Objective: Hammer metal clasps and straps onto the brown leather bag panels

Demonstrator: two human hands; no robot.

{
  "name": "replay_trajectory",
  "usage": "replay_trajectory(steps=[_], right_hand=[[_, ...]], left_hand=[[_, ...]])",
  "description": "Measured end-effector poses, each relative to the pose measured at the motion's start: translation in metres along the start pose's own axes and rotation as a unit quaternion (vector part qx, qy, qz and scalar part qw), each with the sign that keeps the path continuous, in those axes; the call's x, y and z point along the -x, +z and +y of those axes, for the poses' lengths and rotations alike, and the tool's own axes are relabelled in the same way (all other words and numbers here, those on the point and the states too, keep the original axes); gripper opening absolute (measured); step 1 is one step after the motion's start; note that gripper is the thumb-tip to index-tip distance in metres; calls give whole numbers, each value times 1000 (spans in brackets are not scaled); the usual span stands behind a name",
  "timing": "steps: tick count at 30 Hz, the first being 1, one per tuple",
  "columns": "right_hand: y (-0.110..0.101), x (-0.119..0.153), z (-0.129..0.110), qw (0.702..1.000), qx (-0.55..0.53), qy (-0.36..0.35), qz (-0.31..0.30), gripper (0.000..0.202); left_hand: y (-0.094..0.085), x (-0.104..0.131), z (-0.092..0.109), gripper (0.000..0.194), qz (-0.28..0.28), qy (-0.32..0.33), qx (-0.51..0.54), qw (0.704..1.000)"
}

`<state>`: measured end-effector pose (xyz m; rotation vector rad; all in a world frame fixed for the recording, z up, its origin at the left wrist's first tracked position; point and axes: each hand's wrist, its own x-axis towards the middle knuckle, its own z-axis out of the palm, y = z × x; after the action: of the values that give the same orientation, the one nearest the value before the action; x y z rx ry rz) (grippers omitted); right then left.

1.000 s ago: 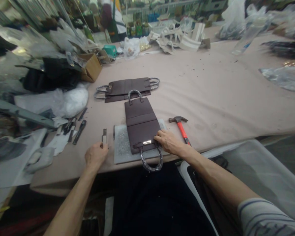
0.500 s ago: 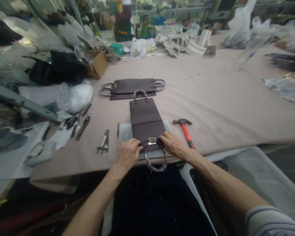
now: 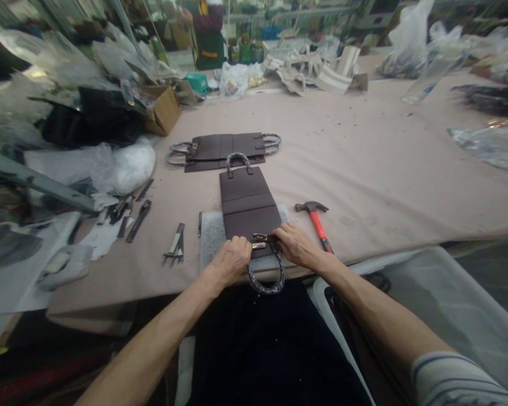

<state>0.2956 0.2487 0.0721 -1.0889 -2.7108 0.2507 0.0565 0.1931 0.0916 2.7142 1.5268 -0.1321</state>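
The brown bag (image 3: 250,194) lies open and flat at the near edge of the table (image 3: 372,186), its near part on a grey board (image 3: 211,239). Its long axis goes from the person toward the far side, with the far end turned a little to the left. The far handle (image 3: 238,156) points away; the near handle (image 3: 266,289) points to the person and reaches over the table edge.

The left hand (image 3: 231,260) has its fingers bent and close together, clamped on the near part of the bag, beside the lower metal piece (image 3: 258,246); its fingertips are partly hidden. The right hand (image 3: 295,243) pinches the dark strap just right of the upper metal piece (image 3: 260,237), thumb and fingers together.

A red hammer (image 3: 317,223) lies to the right, small metal tools (image 3: 176,245) to the left, and more brown bags (image 3: 224,148) behind.
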Motion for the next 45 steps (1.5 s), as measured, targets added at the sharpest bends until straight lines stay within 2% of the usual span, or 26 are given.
replay_trajectory(steps=[3, 7, 10, 13, 18, 22, 25, 28, 31, 38, 42, 45], right_hand=[[2, -1, 1, 999, 7, -34, -19, 18], [3, 2, 8, 998, 2, -66, -22, 27], [4, 9, 20, 991, -77, -108, 15, 33], [7, 14, 31, 979, -146, -130, 50, 32], [19, 19, 32, 978, -131, -143, 76, 33], [23, 24, 25, 975, -154, -115, 110, 45], [22, 27, 19, 971, -189, -95, 114, 40], [21, 29, 12, 967, -210, -62, 130, 36], [22, 30, 6, 967, -211, -35, 138, 35], [26, 23, -5, 974, -156, -7, 165, 36], [27, 16, -15, 975, -131, -4, 179, 35], [30, 11, -21, 974, -127, -6, 188, 31]], left_hand=[[0, 1, 3, 21, 0, 25, -27, 999], [9, 8, -6, 20, 61, 34, -11, 998], [21, 17, -23, 23, 143, 95, 46, 984], [30, 25, -40, 30, 219, 157, 114, 956], [33, 27, -50, 34, 241, 208, 136, 938], [32, 27, -42, 34, 237, 167, 136, 947], [37, 31, -30, 34, 223, 97, 139, 960], [44, 34, -19, 34, 252, 25, 163, 954], [47, 34, -10, 34, 277, -16, 170, 946], [38, 31, -7, 37, 186, -62, 146, 970], [41, 36, -13, 33, 192, -50, 147, 969], [49, 39, -20, 30, 231, -42, 147, 961]])
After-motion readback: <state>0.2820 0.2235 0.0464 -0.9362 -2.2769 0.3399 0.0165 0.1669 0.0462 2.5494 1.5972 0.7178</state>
